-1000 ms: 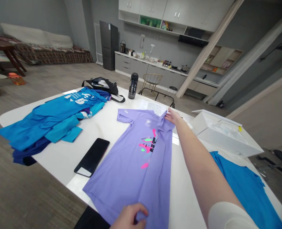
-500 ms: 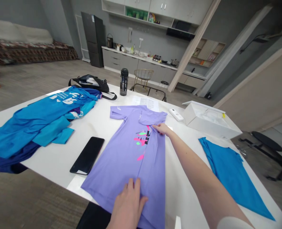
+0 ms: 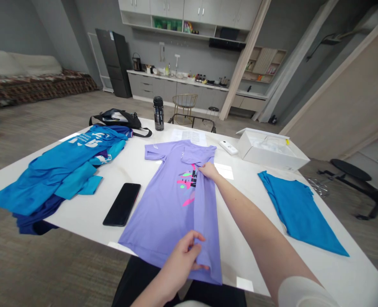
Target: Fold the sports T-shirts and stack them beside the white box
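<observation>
A purple T-shirt (image 3: pixel 172 200) with a pink, green and black print lies front up on the white table (image 3: pixel 240 230), its right side folded inward in a long strip. My right hand (image 3: pixel 209 170) pinches the shirt near the neck end, beside the print. Close to the hem, my left hand (image 3: pixel 185 253) has its fingers curled around the edge of the folded strip, thumb on the near side; part of its grip is hidden by cloth. A black phone (image 3: pixel 122 204) lies left of the shirt.
Blue shirts (image 3: pixel 57 162) are heaped at the left, a black bag (image 3: pixel 121 118) behind them. Farther back stand a dark bottle (image 3: pixel 158 114), a printed sheet (image 3: pixel 193 136), a white remote-like device (image 3: pixel 229 147) and a white box (image 3: pixel 268 149). A folded blue garment (image 3: pixel 300 213) lies at right.
My left hand has turned from lying flat on the shirt to curling round the cloth near the hem. The folded strip stands out more. My right hand keeps its pinch; the view has shifted slightly.
</observation>
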Motion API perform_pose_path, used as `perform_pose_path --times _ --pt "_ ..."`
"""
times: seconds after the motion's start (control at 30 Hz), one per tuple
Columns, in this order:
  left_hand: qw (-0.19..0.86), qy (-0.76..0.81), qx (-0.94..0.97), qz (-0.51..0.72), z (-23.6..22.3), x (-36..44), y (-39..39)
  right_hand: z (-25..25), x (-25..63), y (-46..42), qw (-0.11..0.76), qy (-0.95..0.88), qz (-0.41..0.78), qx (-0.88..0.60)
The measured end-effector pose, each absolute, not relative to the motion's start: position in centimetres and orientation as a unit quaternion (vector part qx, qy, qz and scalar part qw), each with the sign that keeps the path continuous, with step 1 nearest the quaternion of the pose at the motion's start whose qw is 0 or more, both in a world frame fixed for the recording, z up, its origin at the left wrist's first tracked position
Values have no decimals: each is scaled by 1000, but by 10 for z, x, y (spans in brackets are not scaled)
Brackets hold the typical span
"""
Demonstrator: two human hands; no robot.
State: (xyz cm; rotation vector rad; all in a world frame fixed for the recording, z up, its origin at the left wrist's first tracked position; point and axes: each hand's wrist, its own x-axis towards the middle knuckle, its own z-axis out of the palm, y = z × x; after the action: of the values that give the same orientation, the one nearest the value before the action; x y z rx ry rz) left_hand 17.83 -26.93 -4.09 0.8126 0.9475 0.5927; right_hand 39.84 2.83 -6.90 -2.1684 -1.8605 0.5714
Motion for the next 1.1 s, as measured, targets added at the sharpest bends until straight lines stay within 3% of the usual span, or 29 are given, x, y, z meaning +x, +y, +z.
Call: perform_pose_path --times 0.1,0.2,0.3,0.4,0.47,0.57,0.73,0.93,1.1 --pt "854 368 223 291 -41 186 -276 -71 394 27 128 -629 202 -739" --pt "827 429 253 260 -53 182 -281 -76 390 23 130 -628 215 -737" --pt "648 554 485 196 -61 165 -287 -78 388 18 142 -626 215 -736" --pt "436 567 693 91 -51 148 -293 -76 389 13 163 -617 190 -746" --pt "373 548 747 51 -37 146 -290 -76 389 9 181 -612 144 -756" --pt "312 511 794 108 -27 158 -273 -81 386 2 183 -637 67 -746" --pt "178 411 880 159 -61 190 -236 -100 386 -7 125 -708 36 -694" --pt "177 411 887 114 -91 201 -238 -107 397 -8 72 -730 82 -675" --pt "222 402 882 107 -78 199 -237 -86 396 16 162 -698 68 -695"
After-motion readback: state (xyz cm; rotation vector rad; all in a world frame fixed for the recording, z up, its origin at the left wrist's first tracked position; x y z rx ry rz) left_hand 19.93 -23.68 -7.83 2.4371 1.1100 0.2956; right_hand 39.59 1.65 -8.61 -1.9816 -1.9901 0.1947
